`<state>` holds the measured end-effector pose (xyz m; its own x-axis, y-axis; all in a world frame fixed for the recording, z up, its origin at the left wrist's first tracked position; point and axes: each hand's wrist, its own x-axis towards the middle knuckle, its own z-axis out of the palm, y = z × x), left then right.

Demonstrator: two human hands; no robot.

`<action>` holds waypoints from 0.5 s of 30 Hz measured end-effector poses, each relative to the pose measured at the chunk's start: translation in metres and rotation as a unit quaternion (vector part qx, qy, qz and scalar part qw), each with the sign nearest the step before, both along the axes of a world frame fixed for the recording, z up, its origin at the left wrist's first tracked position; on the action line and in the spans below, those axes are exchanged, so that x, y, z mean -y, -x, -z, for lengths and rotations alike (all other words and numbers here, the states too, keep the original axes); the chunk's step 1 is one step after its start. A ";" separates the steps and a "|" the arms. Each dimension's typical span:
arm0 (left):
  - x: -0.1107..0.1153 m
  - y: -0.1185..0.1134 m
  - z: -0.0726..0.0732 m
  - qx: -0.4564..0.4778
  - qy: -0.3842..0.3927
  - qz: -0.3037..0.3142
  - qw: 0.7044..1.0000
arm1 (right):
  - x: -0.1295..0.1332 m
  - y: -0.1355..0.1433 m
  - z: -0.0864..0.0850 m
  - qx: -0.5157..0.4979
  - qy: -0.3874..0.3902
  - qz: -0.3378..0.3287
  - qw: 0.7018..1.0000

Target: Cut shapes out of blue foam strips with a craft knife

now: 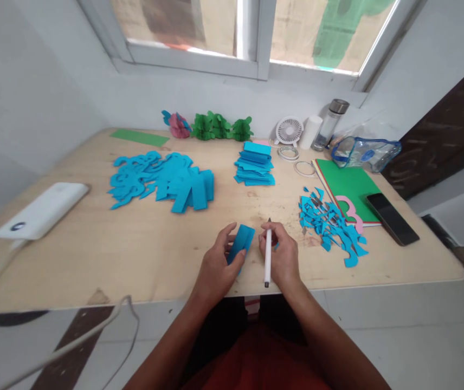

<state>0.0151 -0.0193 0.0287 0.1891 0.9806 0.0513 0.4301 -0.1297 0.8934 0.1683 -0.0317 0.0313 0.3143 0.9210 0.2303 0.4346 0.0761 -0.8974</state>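
the left hand grips a blue paper strip between thumb and fingers, near the front edge of the wooden surface. the right hand holds a white pen, its dark tip pointing forward, just beside the strip. blue paper scraps lie to the right of the pen; a pile of blue paper pieces lies beyond both hands.
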 end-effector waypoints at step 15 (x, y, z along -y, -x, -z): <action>0.006 -0.002 -0.001 0.092 0.051 -0.005 0.994 | 0.001 0.009 -0.002 -0.036 0.000 -0.009 0.999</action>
